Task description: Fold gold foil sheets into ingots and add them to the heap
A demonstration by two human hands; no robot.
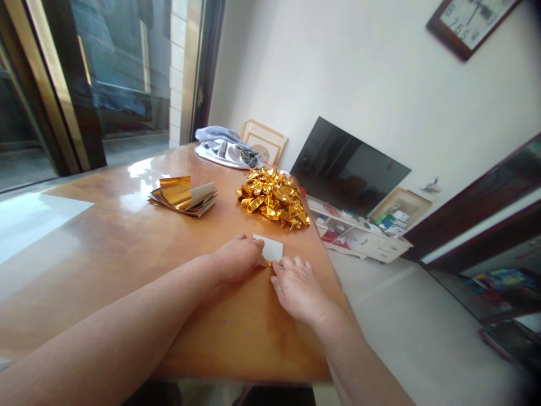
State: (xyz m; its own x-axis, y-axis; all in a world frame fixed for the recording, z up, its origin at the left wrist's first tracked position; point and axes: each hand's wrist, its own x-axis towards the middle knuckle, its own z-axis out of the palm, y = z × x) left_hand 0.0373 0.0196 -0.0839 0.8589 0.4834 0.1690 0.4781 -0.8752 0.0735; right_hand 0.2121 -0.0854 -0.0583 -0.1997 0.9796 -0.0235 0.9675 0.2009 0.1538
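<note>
A small sheet of foil paper point(273, 248) lies white side up on the wooden table, with a bit of gold showing at its near edge. My left hand point(242, 258) is closed at the sheet's left side, its thumb and fingers on the near left edge. From the right, my right hand point(298, 286) has its fingers closed on the near right edge. The fingertips of both hands come close together there, partly hiding the edge. Just beyond the sheet is a heap of folded gold foil pieces point(274, 198). A stack of gold foil sheets point(182, 197) rests farther left, some curled up.
The glossy wooden table point(127, 242) has its right edge close to my right arm. Bundled cloth point(228, 148) sits at the far end, by framed boards point(265, 140). A television point(349, 166) and a white cabinet point(363, 239) stand past the table.
</note>
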